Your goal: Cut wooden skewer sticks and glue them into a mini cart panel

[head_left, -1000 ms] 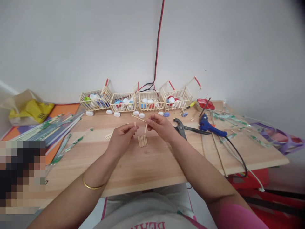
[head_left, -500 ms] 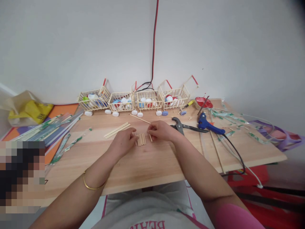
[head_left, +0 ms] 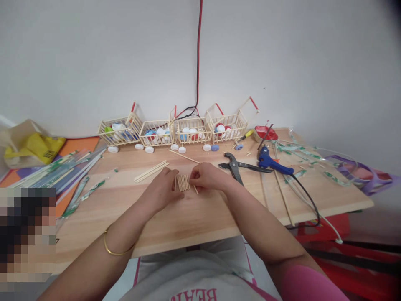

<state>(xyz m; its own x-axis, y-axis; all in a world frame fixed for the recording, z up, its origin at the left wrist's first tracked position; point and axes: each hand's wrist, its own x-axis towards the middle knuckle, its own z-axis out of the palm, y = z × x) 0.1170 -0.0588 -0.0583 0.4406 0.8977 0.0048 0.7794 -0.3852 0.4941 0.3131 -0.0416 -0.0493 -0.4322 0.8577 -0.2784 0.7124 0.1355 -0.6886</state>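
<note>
A row of short wooden sticks (head_left: pixel 183 183) lies side by side on the wooden table (head_left: pixel 188 221) between my two hands. My left hand (head_left: pixel 161 186) curves round the row's left end, thumb and fingers apart, with one short stick (head_left: pixel 175 184) standing off beside its fingers. At the right end, my right hand (head_left: pixel 206 177) has its fingertips closed together against the row. From under those fingers pokes a slanted short stick (head_left: pixel 196 189); the exact grip is partly hidden. Several longer sticks (head_left: pixel 151 171) lie beyond my left hand.
Several small stick-built carts (head_left: pixel 193 130) with bottle caps in them line the wall. To the right are pliers (head_left: pixel 233 167), a blue glue gun (head_left: pixel 275 163) with its cord, and a red-lined bowl (head_left: pixel 265 133). Plastic-wrapped sticks (head_left: pixel 56 171) and a yellow bag (head_left: pixel 46 146) lie left.
My right hand has moved left to the row's right end. My left thumb has come down toward the near side, and the fingers have spread. The view has shifted slightly.
</note>
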